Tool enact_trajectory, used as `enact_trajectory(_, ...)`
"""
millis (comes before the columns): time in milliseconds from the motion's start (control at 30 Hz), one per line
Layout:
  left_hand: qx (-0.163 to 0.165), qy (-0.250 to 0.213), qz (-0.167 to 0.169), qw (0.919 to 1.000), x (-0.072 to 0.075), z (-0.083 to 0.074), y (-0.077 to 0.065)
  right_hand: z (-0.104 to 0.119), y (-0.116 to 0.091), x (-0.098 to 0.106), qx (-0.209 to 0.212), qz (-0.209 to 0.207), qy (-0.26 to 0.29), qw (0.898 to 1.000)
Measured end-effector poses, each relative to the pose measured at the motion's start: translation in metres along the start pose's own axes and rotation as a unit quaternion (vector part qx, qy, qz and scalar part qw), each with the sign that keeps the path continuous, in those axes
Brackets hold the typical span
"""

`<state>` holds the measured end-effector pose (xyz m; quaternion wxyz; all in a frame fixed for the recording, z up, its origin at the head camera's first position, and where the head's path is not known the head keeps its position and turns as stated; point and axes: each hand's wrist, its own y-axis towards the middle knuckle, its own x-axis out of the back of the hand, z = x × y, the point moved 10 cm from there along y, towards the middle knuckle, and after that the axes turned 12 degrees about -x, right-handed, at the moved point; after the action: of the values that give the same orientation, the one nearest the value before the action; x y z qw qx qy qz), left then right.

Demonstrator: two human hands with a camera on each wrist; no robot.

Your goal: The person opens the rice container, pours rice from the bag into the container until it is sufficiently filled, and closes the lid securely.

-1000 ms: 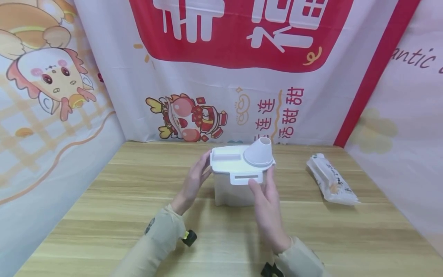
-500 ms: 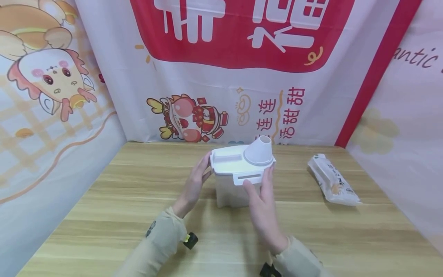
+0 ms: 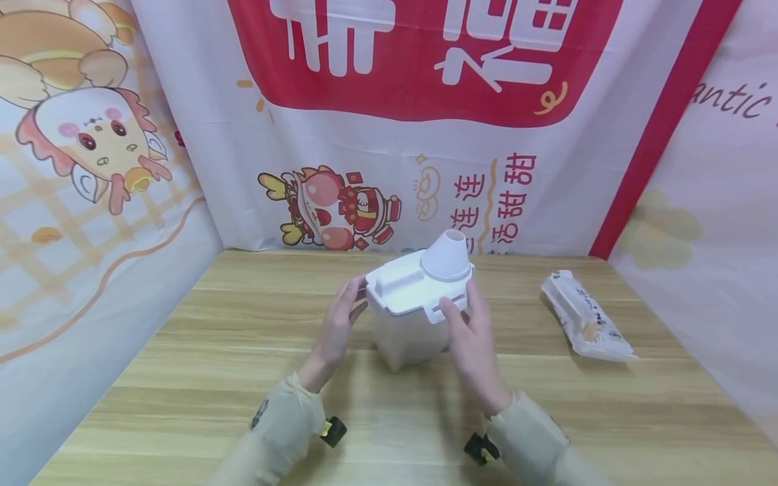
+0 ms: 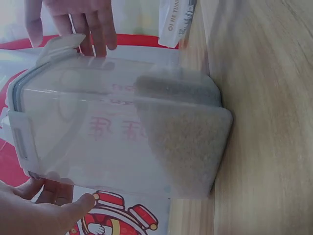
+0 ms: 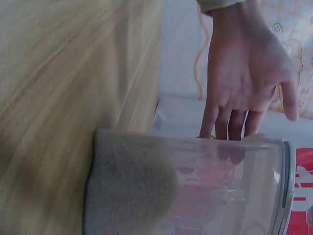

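Observation:
A clear plastic storage bin (image 3: 404, 344) stands on the table, turned at an angle. It has a white lid (image 3: 395, 291), and a cone-shaped spout (image 3: 446, 256) rises from the lid's right end. Pale, rice-like grains (image 4: 190, 142) fill its lower part in the left wrist view. My left hand (image 3: 334, 334) touches its left side near the lid. Long, extended fingers show on that hand (image 5: 244, 78) in the right wrist view. My right hand (image 3: 477, 351) lies at the right side, thumb by the slotted front latch (image 3: 446, 307) and fingers extended along the bin.
A white printed packet (image 3: 586, 317) lies to the right on the wooden table (image 3: 200, 378). Printed cloth (image 3: 535, 182) hangs behind the table and along both sides. A small black device (image 3: 333, 432) sits at each sleeve cuff.
The bin has turned counterclockwise as seen from above. Its latch side now faces more to the right, and the spout has shifted back and left. Both hands stay beside it.

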<state>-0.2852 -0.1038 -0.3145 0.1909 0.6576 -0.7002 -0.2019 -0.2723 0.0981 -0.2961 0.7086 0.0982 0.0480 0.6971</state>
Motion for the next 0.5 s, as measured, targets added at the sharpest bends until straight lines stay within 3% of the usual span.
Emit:
enact_trajectory(233, -0.006, -0.019, 0.002, 0.9998, -0.009, -0.010, -0.011, -0.009, 0.012, -0.002, -0.028, 0.009, -0.121, 0.992)
enact_trajectory(500, -0.005, 0.022, -0.004, 0.9998, -0.012, -0.016, -0.020, -0.019, 0.021, -0.008, -0.048, 0.042, -0.190, 0.980)
